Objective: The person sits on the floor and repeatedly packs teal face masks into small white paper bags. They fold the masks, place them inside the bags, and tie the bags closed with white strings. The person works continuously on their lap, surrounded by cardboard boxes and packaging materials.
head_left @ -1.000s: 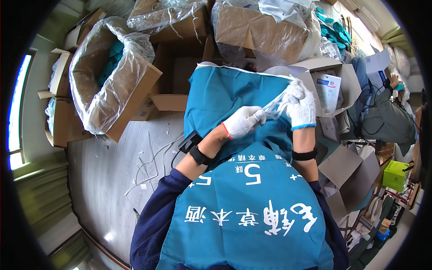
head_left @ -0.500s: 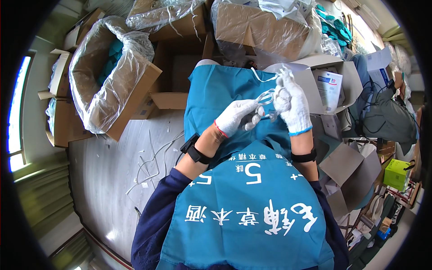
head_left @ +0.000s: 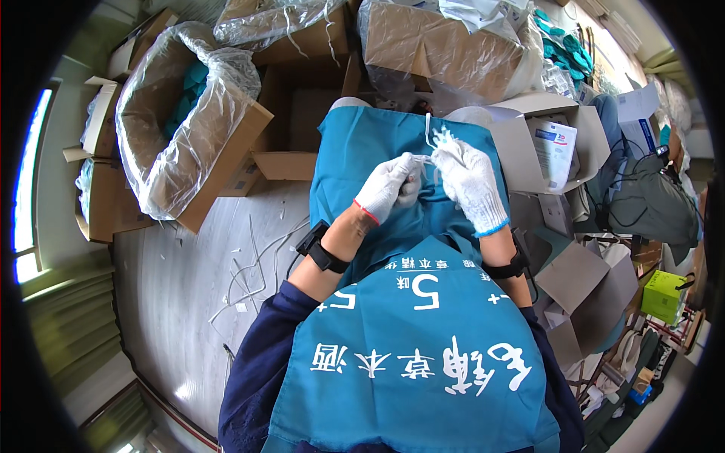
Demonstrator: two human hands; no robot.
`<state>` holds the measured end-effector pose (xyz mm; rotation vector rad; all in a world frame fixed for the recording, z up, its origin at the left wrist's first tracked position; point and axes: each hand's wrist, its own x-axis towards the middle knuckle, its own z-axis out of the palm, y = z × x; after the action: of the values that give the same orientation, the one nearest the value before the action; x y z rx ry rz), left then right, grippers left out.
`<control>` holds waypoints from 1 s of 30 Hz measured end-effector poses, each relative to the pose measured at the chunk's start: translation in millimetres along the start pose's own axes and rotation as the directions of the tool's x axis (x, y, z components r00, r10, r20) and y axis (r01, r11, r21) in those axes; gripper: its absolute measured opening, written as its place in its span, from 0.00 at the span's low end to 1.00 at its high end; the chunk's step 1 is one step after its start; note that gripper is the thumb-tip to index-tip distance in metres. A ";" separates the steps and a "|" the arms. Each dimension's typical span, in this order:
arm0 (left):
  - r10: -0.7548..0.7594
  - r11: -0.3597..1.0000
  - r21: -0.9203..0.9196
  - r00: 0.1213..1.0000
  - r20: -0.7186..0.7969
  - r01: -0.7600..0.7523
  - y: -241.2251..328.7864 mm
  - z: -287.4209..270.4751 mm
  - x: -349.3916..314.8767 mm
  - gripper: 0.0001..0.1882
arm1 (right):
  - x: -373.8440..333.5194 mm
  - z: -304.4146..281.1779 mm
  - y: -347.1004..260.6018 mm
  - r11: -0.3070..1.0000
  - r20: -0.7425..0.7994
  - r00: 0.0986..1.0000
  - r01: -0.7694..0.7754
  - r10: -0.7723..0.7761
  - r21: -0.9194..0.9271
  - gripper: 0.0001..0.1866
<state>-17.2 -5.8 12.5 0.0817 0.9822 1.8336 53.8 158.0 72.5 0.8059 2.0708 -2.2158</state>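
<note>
Both hands wear white knitted gloves and are raised over the blue apron [head_left: 423,347] covering my lap. The fingers of my left hand [head_left: 387,187] are closed in a pinch on a thin white cord [head_left: 428,130]. Close beside it on the right, my right hand [head_left: 470,181] curls its fingers around the same cord. One loose end of the cord sticks up between the hands, over the apron. Pale strands also show at the right fingertips. Much of the cord is hidden by the gloves.
A plastic-lined carton [head_left: 234,128] with teal items stands at left. An open brown box [head_left: 302,102] and a wrapped carton [head_left: 445,53] are ahead. At right is a grey-white box [head_left: 521,155] holding a printed packet [head_left: 555,151]. Cut strips [head_left: 257,272] lie on the floor.
The looped part of the cord between my hands has been drawn in and is now mostly hidden. My right hand has come lower and left, and my left hand has risen slightly.
</note>
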 end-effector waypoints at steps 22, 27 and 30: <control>-0.169 0.695 0.719 0.976 0.140 0.017 44.9 6.0 -36.7 0.24 | -4.6 -1.5 27.2 0.962 0.367 0.921 0.208 -0.133 -0.175 0.16; -0.238 0.730 0.683 0.947 0.216 0.028 50.2 -9.1 -43.4 0.24 | -17.3 2.7 -0.6 0.998 0.409 0.912 -0.014 0.040 -0.067 0.10; -0.247 0.747 0.665 0.938 0.243 0.024 48.9 -10.9 -41.1 0.24 | -15.3 1.6 1.0 0.996 0.384 0.919 -0.093 0.090 -0.010 0.07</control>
<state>-38.5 -52.6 52.1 0.6997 1.3144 1.2073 66.9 151.2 77.2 0.4112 1.8009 -2.1238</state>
